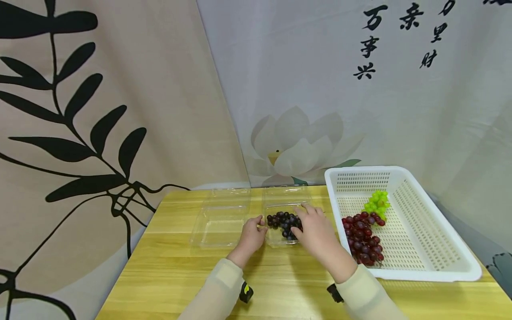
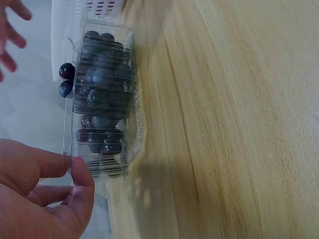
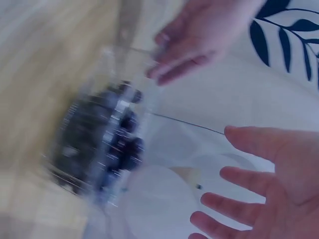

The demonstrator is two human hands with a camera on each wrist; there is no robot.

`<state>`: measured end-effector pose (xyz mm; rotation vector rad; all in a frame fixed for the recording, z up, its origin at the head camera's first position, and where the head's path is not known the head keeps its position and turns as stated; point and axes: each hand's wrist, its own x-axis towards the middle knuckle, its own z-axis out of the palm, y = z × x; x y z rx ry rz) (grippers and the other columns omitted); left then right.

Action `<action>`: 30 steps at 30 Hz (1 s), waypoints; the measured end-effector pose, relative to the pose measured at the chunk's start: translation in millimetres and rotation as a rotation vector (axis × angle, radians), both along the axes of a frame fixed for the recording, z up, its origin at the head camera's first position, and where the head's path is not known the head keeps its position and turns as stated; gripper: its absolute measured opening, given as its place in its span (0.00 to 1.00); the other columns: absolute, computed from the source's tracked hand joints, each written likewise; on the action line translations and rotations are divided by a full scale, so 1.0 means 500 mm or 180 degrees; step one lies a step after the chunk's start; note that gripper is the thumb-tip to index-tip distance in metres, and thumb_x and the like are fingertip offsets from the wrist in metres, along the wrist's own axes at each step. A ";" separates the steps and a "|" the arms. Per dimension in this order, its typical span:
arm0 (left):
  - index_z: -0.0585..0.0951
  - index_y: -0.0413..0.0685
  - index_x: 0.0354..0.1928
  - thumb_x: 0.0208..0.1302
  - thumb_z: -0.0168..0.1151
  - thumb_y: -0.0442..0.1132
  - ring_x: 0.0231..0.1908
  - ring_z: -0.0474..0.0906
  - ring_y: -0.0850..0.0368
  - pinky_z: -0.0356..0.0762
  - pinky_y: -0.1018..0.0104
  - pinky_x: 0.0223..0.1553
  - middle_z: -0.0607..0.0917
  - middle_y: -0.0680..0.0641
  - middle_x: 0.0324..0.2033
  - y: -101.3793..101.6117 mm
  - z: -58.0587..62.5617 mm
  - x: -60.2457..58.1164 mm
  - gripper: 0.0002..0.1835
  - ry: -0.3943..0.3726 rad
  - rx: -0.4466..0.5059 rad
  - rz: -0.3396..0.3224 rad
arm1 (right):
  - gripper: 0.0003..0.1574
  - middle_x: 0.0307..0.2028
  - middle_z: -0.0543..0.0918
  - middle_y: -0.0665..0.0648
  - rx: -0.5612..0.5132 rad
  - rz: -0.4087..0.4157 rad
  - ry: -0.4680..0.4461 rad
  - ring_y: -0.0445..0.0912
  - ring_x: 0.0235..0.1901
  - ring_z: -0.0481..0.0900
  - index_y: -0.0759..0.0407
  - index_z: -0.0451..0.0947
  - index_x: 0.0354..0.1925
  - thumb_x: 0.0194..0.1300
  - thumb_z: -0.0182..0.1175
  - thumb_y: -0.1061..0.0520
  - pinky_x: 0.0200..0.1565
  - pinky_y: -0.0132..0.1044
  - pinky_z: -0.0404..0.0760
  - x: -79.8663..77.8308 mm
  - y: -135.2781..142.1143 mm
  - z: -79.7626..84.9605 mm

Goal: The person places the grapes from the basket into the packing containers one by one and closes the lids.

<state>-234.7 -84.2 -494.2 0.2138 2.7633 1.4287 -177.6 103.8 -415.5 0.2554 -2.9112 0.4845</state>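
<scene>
Dark grapes [image 1: 283, 222] fill a clear plastic clamshell box [image 2: 102, 172] with its lid raised at the back. My left hand [image 1: 253, 234] pinches the box's left rim between thumb and fingers, as the left wrist view shows closely. Over the box's right side is my right hand [image 1: 316, 229], its fingers spread and holding nothing; in the right wrist view the right hand [image 3: 259, 184] appears apart from the box. Two dark grapes [image 2: 66, 79] poke out above the rim.
A second clear clamshell box [image 1: 218, 231] lies opened to the left. To the right stands a white plastic basket [image 1: 424, 240] with red grapes [image 1: 362, 240] and green grapes [image 1: 377, 203]. A printed cloth [image 1: 296, 89] hangs behind the wooden table [image 1: 172, 266].
</scene>
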 end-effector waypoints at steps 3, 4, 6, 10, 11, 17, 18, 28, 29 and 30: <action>0.67 0.26 0.62 0.63 0.57 0.27 0.30 0.73 0.59 0.73 0.73 0.24 0.77 0.41 0.40 0.001 0.000 -0.003 0.26 -0.0100 -0.0042 0.0040 | 0.36 0.65 0.68 0.63 -0.0036 0.0053 0.0032 0.62 0.60 0.68 0.53 0.69 0.64 0.60 0.64 0.46 0.51 0.57 0.76 0.004 0.013 0.034; 0.67 0.26 0.62 0.63 0.57 0.27 0.30 0.72 0.59 0.72 0.74 0.24 0.77 0.41 0.40 0.002 0.000 -0.003 0.26 -0.0123 -0.0064 0.0051 | 0.36 0.65 0.67 0.63 -0.0025 0.0061 0.0054 0.63 0.60 0.68 0.53 0.68 0.65 0.61 0.64 0.46 0.51 0.58 0.75 0.004 0.019 0.045; 0.66 0.26 0.63 0.64 0.57 0.27 0.29 0.71 0.60 0.71 0.75 0.23 0.77 0.41 0.40 0.002 -0.001 -0.003 0.26 -0.0128 -0.0070 0.0041 | 0.38 0.66 0.66 0.63 0.0001 0.0077 0.0099 0.63 0.61 0.67 0.52 0.66 0.66 0.61 0.63 0.46 0.52 0.60 0.73 0.003 0.034 0.064; 0.66 0.28 0.64 0.65 0.57 0.29 0.28 0.70 0.61 0.69 0.75 0.22 0.77 0.42 0.41 0.002 -0.001 -0.002 0.26 -0.0190 -0.0037 0.0036 | 0.40 0.68 0.62 0.64 0.0025 0.0073 0.0047 0.64 0.64 0.62 0.52 0.61 0.69 0.63 0.61 0.45 0.57 0.64 0.67 -0.007 0.074 0.096; 0.65 0.28 0.64 0.65 0.57 0.29 0.28 0.70 0.61 0.69 0.75 0.22 0.77 0.42 0.41 0.002 -0.001 -0.001 0.26 -0.0203 -0.0022 0.0032 | 0.40 0.69 0.60 0.65 0.0039 0.0073 0.0029 0.65 0.64 0.61 0.53 0.60 0.70 0.64 0.60 0.45 0.58 0.65 0.66 -0.011 0.085 0.102; 0.66 0.27 0.64 0.64 0.57 0.28 0.30 0.71 0.59 0.71 0.73 0.23 0.77 0.40 0.42 0.000 -0.003 0.000 0.26 -0.0174 -0.0006 0.0038 | 0.42 0.70 0.55 0.68 0.0069 0.0008 -0.0180 0.69 0.65 0.56 0.57 0.55 0.72 0.67 0.56 0.44 0.58 0.68 0.62 -0.043 0.154 0.130; 0.66 0.27 0.64 0.64 0.57 0.28 0.30 0.72 0.59 0.71 0.74 0.23 0.77 0.40 0.43 0.000 -0.002 0.000 0.26 -0.0170 -0.0016 0.0042 | 0.42 0.70 0.54 0.69 0.0038 -0.0007 -0.0222 0.70 0.65 0.55 0.58 0.55 0.72 0.67 0.55 0.44 0.58 0.68 0.61 -0.051 0.165 0.132; 0.65 0.28 0.64 0.65 0.56 0.29 0.31 0.72 0.60 0.71 0.73 0.24 0.76 0.41 0.43 0.000 0.000 0.002 0.27 -0.0197 -0.0044 0.0034 | 0.45 0.70 0.50 0.71 -0.0839 -0.0031 -0.0188 0.70 0.68 0.48 0.58 0.49 0.73 0.68 0.55 0.44 0.62 0.69 0.53 -0.116 0.279 0.118; 0.65 0.28 0.64 0.65 0.57 0.28 0.31 0.72 0.59 0.72 0.73 0.25 0.76 0.40 0.43 0.000 0.000 0.003 0.27 -0.0181 -0.0046 0.0028 | 0.45 0.70 0.50 0.71 -0.0913 -0.0048 -0.0136 0.70 0.68 0.48 0.58 0.49 0.73 0.68 0.55 0.44 0.62 0.69 0.52 -0.119 0.289 0.113; 0.65 0.27 0.64 0.64 0.57 0.28 0.31 0.72 0.59 0.72 0.73 0.25 0.76 0.40 0.43 -0.001 0.000 0.003 0.27 -0.0160 -0.0057 0.0025 | 0.45 0.70 0.51 0.71 -0.0987 -0.0059 -0.0097 0.69 0.68 0.48 0.58 0.49 0.73 0.68 0.56 0.45 0.62 0.69 0.51 -0.123 0.297 0.107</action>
